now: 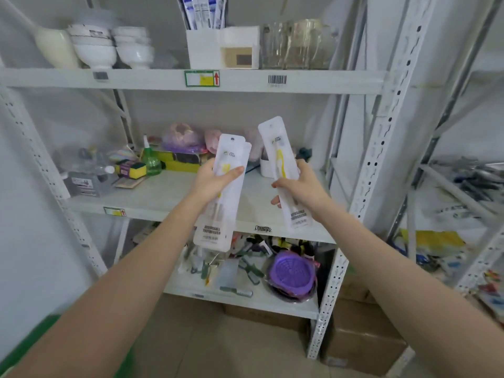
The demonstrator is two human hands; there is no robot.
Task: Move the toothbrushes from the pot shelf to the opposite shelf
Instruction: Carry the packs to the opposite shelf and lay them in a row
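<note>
My left hand (211, 184) grips white flat toothbrush packets (218, 211), at least two stacked, with a yellow brush showing through; they stand upright in front of the middle shelf (169, 197). My right hand (301, 186) holds another white toothbrush packet (281, 156) with a yellow brush inside, tilted slightly left, at about the same height. Both hands hover just in front of the white metal rack, over the bare middle part of that shelf. More packaged toothbrushes (204, 9) stand in a white box (203, 47) on the top shelf.
The top shelf carries white bowls (95, 47) and glass jars (297, 45). A green spray bottle (151, 159), sponges and bagged items sit at the back of the middle shelf. Below lie combs and a purple strainer (291, 274). Another rack (463, 186) stands at right; cardboard boxes on the floor.
</note>
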